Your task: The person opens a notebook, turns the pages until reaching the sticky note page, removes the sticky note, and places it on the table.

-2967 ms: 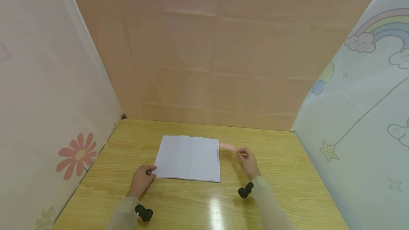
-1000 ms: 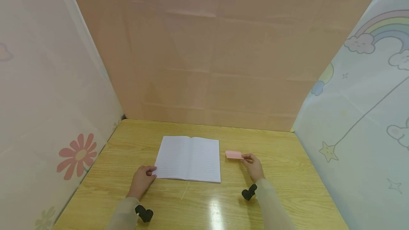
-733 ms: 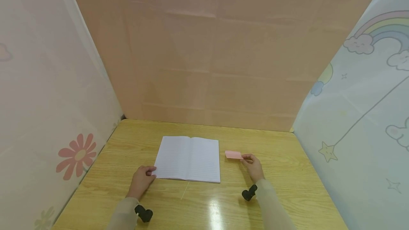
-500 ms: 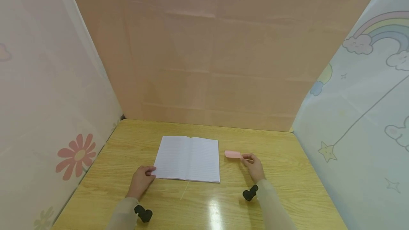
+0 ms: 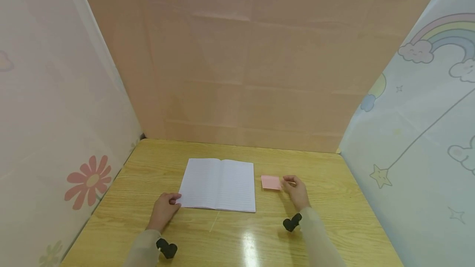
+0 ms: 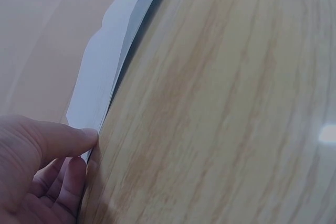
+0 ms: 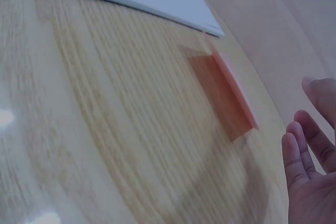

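Note:
An open lined notebook [image 5: 237, 184] lies on the table. At its near left corner my left hand [image 5: 164, 210] pinches the pages, with the thumb on top and fingers curled below in the left wrist view. Right of the notebook is a pink sticky note [image 5: 271, 182]. In the right wrist view this sticky note [image 7: 235, 85] stands tilted, one side raised, casting a shadow. My right hand [image 5: 295, 190] is just to the right of the note, fingers spread and holding nothing; in the right wrist view the fingertips are apart from the paper.
The wooden table [image 5: 326, 217] has a backdrop of creased tan paper [image 5: 245, 73] behind it and patterned sheets on both sides. Black devices are worn on the left wrist [image 5: 167, 248] and right wrist [image 5: 292, 222]. A thin pale ribbon [image 5: 214, 221] extends below the notebook.
My right hand carried the sticky note from the notebook's right edge toward the near right, then let go of it and drew slightly right. The left hand and notebook stay put.

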Motion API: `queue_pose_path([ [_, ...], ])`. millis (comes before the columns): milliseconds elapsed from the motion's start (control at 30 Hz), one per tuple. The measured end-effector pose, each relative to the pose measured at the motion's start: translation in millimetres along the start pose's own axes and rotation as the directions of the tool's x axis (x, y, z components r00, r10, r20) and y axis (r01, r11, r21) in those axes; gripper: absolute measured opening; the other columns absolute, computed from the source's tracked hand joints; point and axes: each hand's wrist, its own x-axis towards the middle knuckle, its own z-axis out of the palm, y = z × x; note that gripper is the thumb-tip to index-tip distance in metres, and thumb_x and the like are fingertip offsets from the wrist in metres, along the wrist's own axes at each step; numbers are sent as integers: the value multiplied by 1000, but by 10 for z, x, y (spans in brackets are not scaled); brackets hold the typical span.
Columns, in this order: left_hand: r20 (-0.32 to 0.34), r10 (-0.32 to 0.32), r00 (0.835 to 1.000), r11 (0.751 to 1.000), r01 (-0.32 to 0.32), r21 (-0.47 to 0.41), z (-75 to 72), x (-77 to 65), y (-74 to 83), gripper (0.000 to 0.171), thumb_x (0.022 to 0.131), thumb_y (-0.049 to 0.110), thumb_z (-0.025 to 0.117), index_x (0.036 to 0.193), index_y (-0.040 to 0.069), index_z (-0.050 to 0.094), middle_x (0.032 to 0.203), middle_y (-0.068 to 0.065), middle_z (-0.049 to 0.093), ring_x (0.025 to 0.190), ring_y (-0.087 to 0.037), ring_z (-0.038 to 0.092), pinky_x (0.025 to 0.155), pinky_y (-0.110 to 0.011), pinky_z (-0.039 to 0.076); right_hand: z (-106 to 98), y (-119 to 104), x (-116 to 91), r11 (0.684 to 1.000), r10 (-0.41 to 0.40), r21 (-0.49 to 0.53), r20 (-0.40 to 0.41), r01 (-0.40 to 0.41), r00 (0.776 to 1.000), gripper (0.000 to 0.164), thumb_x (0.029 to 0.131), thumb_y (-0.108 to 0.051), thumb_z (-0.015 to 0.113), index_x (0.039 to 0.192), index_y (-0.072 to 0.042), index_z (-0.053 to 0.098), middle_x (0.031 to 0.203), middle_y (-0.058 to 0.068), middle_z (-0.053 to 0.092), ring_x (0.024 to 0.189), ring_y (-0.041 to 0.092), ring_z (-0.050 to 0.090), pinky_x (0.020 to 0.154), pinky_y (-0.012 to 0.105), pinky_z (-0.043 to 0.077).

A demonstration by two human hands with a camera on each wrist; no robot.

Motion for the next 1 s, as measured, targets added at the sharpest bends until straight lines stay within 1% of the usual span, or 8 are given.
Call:
queue_pose_path([
  [133,0,4,1000,1000,-4,-1,2,4,-7,27,83,1,69,110,-1,69,103,-14,61,93,-24,58,79,-39,50,23,-114,-18,1000,-20,-12,-9,20,1000,40,92,-31,66,122,-4,59,129,13,58,115,27,56,86,28,50],
  [300,-4,13,1000,1000,-13,3,2,5,-14,27,82,0,69,109,-1,69,103,-14,61,92,-24,58,79,-39,50,92,-291,-69,998,-67,2,7,67,998,45,92,-32,66,123,0,58,129,16,58,116,30,56,93,37,50],
  [400,-6,16,1000,1000,-16,4,-1,1,-12,27,82,0,69,109,-2,69,102,-14,61,92,-24,58,78,-39,50,145,-368,-97,996,-85,5,20,85,996,46,92,-33,65,123,0,57,128,15,58,115,29,57,95,40,50],
  [500,-9,13,1000,1000,-13,4,-4,-2,-12,27,82,0,69,109,-2,69,102,-14,61,92,-24,58,78,-38,50,211,-428,-124,995,-102,-4,39,102,994,46,93,-35,64,123,-1,57,125,13,59,114,26,58,95,39,49],
  [600,-10,15,1000,1000,-15,6,-4,-2,-10,27,82,0,70,109,-2,69,101,-14,61,92,-24,58,78,-39,50,286,-502,-168,994,-113,-3,51,113,992,44,93,-35,64,121,-1,59,123,12,60,111,23,59,94,33,49],
  [767,-8,19,1000,1000,-19,6,-3,1,-15,27,82,0,70,109,-2,69,102,-14,61,92,-24,59,79,-39,50,429,-602,-264,991,-136,20,81,135,987,37,92,-29,66,117,-1,61,122,13,61,104,16,58,87,24,49],
  [867,-8,15,1000,1000,-15,4,2,7,-26,27,82,0,70,109,-1,70,102,-13,61,92,-24,58,80,-39,50,521,-608,-318,983,-180,44,116,176,977,33,92,-23,66,114,2,62,122,18,60,100,16,59,84,28,53],
  [1000,-4,12,1000,1000,-12,3,2,12,-32,27,82,0,70,109,-1,70,101,-13,61,92,-24,58,79,-38,50,623,-600,-412,979,-202,33,169,199,965,25,92,-15,67,109,2,63,116,18,62,97,17,61,83,30,55],
])
